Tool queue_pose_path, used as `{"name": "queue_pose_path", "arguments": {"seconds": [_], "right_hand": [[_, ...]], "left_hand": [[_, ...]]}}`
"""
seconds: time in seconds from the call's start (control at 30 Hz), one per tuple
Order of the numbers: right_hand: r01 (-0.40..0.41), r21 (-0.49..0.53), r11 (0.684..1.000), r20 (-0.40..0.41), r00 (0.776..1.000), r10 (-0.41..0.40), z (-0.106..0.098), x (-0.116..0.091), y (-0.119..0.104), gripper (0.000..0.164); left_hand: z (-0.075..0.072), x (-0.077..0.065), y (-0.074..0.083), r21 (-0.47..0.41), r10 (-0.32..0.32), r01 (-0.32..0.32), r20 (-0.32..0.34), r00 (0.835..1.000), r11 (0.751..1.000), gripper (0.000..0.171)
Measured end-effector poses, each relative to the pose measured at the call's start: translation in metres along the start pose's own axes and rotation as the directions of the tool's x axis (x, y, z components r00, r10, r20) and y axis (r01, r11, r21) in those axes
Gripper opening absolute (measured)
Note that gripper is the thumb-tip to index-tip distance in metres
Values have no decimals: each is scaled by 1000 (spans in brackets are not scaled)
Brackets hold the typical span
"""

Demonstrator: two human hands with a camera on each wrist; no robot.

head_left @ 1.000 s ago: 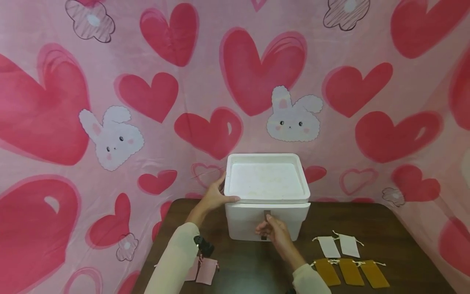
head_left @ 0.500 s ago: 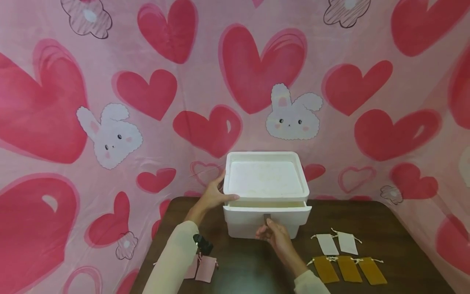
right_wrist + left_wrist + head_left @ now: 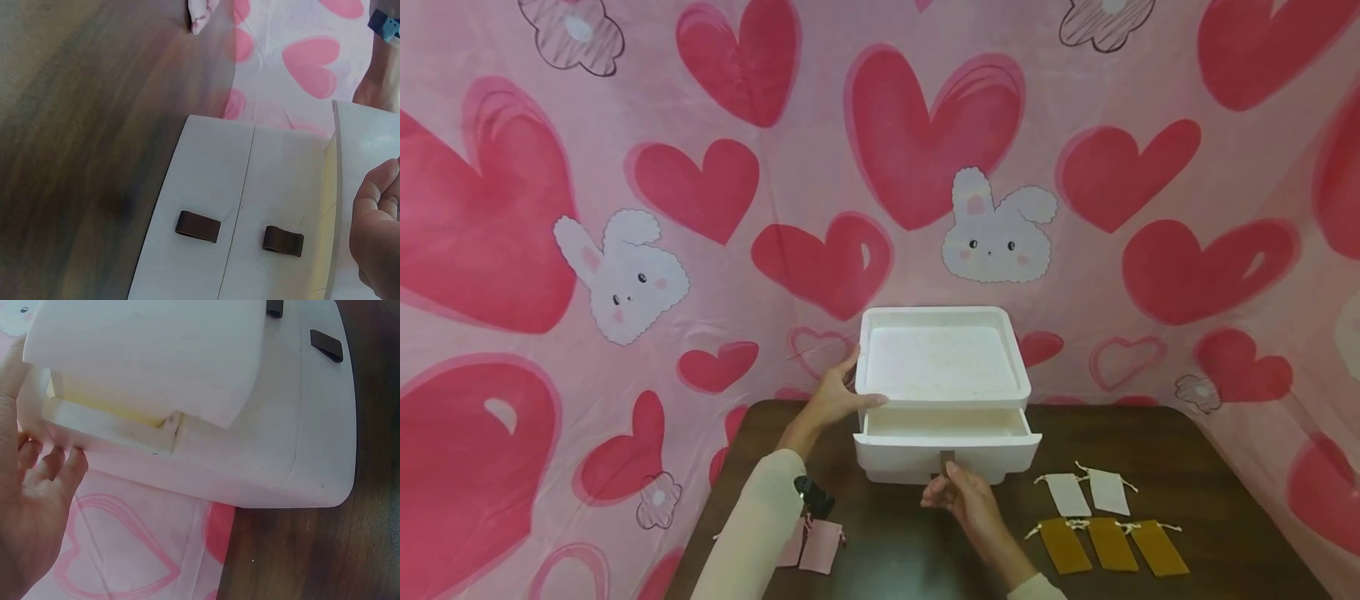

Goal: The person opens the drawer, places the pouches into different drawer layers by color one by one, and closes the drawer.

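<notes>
A small white drawer cabinet (image 3: pixel 951 354) with a shallow tray top stands at the back of the table. Its top drawer (image 3: pixel 898 454) juts out toward me, and the visible part of its inside is bare. My left hand (image 3: pixel 835 398) steadies the cabinet's left side, thumb over the upper edge and fingers along the side wall. At the drawer's front, my right hand (image 3: pixel 966 498) pinches the brown pull tab (image 3: pixel 947 460) between thumb and fingers. Two more brown tabs, a lower tab (image 3: pixel 198 226) and a middle tab (image 3: pixel 284 241), show on closed drawers in the right wrist view.
On the dark wooden table (image 3: pixel 895 533), white drawstring pouches (image 3: pixel 1068 494) lie at the right above a row of mustard pouches (image 3: pixel 1064 547). Pink pouches (image 3: pixel 822 547) lie at the left, partly hidden by my left sleeve. A heart-and-bunny cloth (image 3: pixel 820 167) hangs close behind the cabinet.
The top drawer has slid out toward me as my right hand drew its tab back, revealing the inside. My left hand has stayed on the cabinet's side.
</notes>
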State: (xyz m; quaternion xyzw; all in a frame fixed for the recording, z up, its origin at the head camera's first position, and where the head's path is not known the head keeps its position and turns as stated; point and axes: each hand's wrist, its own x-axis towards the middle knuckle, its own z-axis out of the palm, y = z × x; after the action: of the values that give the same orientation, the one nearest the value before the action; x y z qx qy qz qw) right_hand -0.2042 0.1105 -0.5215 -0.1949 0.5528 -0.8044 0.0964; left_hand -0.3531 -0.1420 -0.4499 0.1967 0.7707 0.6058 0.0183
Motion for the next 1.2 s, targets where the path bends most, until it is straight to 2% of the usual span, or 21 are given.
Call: {"name": "queue_pose_path", "arguments": {"seconds": [0.43,0.67,0.8,1.03,1.2], "right_hand": [[56,-1,998,75,996,-56,7,-22,-2,51],[-31,-20,999,82,996,32,8,-32,-6,47],[-63,-9,998,129,990,64,11,-39,-6,47],[6,70,998,205,978,-20,16,-47,-5,48],[-20,90,996,249,968,-3,19,-52,-5,46]], "left_hand": [[-1,-1,1,-11,24,-24,18,1000,1000,115],[0,0,2,-6,27,-27,21,999,1000,116],[1,-1,2,-19,20,-20,22,1000,1000,117],[1,1,2,-15,15,-15,19,1000,1000,114],[1,1,2,-13,19,-19,13,1000,1000,115]]}}
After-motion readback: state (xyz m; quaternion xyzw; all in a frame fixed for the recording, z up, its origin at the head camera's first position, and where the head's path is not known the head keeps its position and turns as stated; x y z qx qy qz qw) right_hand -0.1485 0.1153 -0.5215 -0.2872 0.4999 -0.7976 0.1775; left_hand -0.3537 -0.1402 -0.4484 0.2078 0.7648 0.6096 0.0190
